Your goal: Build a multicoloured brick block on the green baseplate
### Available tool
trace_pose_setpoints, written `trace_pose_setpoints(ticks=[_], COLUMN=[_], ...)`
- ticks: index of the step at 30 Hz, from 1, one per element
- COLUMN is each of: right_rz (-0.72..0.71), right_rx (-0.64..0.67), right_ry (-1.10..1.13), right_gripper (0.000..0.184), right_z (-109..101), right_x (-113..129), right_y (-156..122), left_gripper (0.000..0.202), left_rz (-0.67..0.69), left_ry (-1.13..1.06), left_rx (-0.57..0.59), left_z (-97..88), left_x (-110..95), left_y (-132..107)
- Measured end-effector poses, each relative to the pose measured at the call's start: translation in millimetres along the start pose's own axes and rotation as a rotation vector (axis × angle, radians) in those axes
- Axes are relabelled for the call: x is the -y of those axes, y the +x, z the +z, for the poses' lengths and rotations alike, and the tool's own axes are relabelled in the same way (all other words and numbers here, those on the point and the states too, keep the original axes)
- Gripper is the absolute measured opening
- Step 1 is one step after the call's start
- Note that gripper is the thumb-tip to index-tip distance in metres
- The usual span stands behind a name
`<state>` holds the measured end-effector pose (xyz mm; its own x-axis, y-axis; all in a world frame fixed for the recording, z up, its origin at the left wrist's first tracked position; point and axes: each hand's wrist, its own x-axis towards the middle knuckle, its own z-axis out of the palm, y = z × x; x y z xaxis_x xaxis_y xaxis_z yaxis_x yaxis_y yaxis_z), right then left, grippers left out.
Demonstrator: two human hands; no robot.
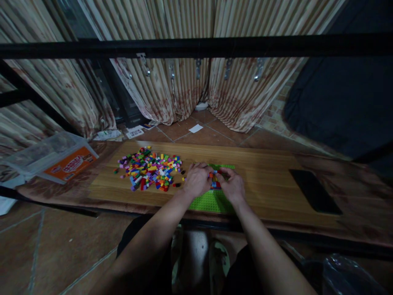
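Observation:
A bright green baseplate (208, 201) lies on the wooden board (270, 180) in front of me. Both hands rest over it, knuckles up, fingers curled inward. My left hand (197, 179) and my right hand (232, 185) meet over a small cluster of red, blue and orange bricks (214, 180) on the plate. The fingertips pinch at those bricks; exactly what each hand grips is hidden. A heap of several small coloured bricks (150, 169) is spread on the board just left of my left hand.
A clear plastic box with an orange label (58, 157) sits at the far left. A dark phone-like slab (315, 190) lies on the board at the right. A black metal bar (196, 46) crosses overhead, curtains hang behind, and papers lie on the tiled floor.

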<state>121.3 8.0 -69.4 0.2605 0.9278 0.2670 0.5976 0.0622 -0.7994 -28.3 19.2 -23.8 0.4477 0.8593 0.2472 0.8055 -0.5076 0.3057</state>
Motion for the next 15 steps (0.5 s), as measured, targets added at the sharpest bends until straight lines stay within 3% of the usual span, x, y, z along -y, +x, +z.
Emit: trace_pose_setpoints(ticks=[5,11,15], right_rz=[0.071,0.093,0.113], right_rx=[-0.052,-0.055,-0.017], right_ry=[0.107,0.138,0.136], right_gripper=[0.048,0.055,0.055], right_z=[13.0,22.4,25.3], right_x=[-8.1,-11.4,-13.2], right_y=[1.7,3.4,4.6], left_gripper=[0.026,0.032,0.032], left_rz=[-0.038,-0.219,-0.301], left_ry=[-0.165,-0.293,-0.312], left_rx=[-0.004,-0.064,-0.024], left_z=[-2.3,-6.9,-7.7], left_x=[7.1,15.5,17.2], left_y=[0.0,1.9,2.0])
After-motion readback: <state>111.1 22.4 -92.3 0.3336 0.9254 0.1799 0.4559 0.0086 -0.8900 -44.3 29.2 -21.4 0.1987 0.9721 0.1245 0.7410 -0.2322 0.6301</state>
